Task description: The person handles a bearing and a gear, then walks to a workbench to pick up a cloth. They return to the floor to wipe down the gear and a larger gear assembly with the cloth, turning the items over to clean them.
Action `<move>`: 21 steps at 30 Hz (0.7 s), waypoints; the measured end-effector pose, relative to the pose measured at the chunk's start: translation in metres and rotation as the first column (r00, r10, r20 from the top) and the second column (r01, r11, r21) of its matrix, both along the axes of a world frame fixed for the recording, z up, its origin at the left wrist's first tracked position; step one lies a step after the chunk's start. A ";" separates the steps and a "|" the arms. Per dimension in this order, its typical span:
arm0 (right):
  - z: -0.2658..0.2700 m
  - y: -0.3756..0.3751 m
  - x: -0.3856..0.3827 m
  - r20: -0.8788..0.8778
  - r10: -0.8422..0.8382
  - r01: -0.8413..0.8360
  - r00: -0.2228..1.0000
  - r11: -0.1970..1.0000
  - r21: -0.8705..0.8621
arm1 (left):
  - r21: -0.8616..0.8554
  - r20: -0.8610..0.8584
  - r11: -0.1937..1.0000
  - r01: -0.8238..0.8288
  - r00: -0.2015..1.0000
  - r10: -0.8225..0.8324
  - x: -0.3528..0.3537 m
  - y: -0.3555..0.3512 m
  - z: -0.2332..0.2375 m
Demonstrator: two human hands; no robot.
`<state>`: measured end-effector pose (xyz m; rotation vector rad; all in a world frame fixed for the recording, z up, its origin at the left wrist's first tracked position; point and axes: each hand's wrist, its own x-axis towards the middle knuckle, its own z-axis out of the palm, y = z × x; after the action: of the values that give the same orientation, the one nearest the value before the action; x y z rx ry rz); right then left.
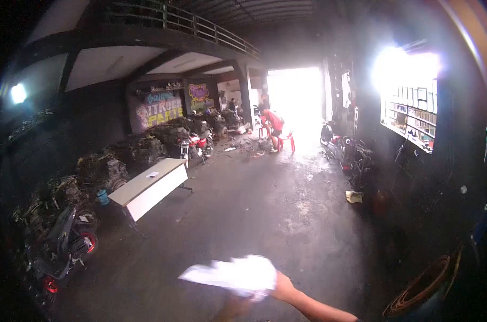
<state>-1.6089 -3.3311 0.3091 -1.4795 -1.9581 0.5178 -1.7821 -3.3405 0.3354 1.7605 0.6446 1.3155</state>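
A white cloth or paper (233,275), blurred by motion, is at the bottom centre of the view. My right hand (284,287) reaches in from the lower right and is closed on its right end. Below the white thing is my left hand (239,307), smeared and partly covered by it, so its fingers cannot be made out. Dark floor lies beneath both hands.
A long table (147,182) with a small item on top stands at the left, near a blue bucket (103,197). Motorcycles and engine parts line both sides. A person in red (273,119) bends by a red chair (287,140) near the bright doorway.
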 end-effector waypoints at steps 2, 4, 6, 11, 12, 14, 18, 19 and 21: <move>-0.055 0.096 0.044 -0.662 0.071 -0.165 0.746 0.983 -0.081 | 0.386 -0.449 0.921 -0.046 0.863 0.231 0.061 0.083 -0.009; -0.019 0.159 0.082 -0.245 0.179 -0.162 0.953 0.983 0.088 | -0.116 -0.261 0.985 0.126 0.953 -0.153 0.099 0.198 0.011; -0.012 0.225 0.128 -0.112 0.192 -0.173 0.975 0.972 0.162 | -0.126 -0.238 0.982 0.142 0.956 -0.169 0.153 0.262 0.032; 0.024 0.389 0.289 -0.363 -0.062 -0.019 0.930 0.976 -0.215 | 0.539 -0.365 0.821 0.185 0.930 0.030 0.313 0.468 0.002; 0.013 0.439 0.322 -0.265 -0.124 0.062 0.956 0.971 -0.229 | 0.299 -0.323 0.944 0.142 0.946 -0.040 0.342 0.533 -0.001; -0.006 0.531 0.387 -0.466 -0.236 0.133 0.853 0.961 -0.244 | -0.092 -0.124 0.995 0.049 0.990 -0.060 0.396 0.651 0.002; -0.048 0.720 0.491 -0.925 -0.328 -0.174 -0.193 0.939 -0.297 | 0.014 0.040 0.979 0.204 0.978 -0.204 0.517 0.792 0.003; -0.060 0.777 0.499 -0.916 -0.386 -0.041 -0.112 0.923 -0.384 | 0.155 -0.109 0.987 0.043 0.994 -0.026 0.549 0.818 -0.001; -0.025 0.873 0.516 -0.928 -0.297 -0.076 -0.224 0.955 -0.288 | 0.351 -0.358 0.926 -0.140 0.893 0.271 0.583 0.908 0.012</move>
<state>-1.0933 -2.4580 0.2837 -0.6522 -0.3032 1.3638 -1.1989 -2.4326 0.3470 2.3156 0.9112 1.2579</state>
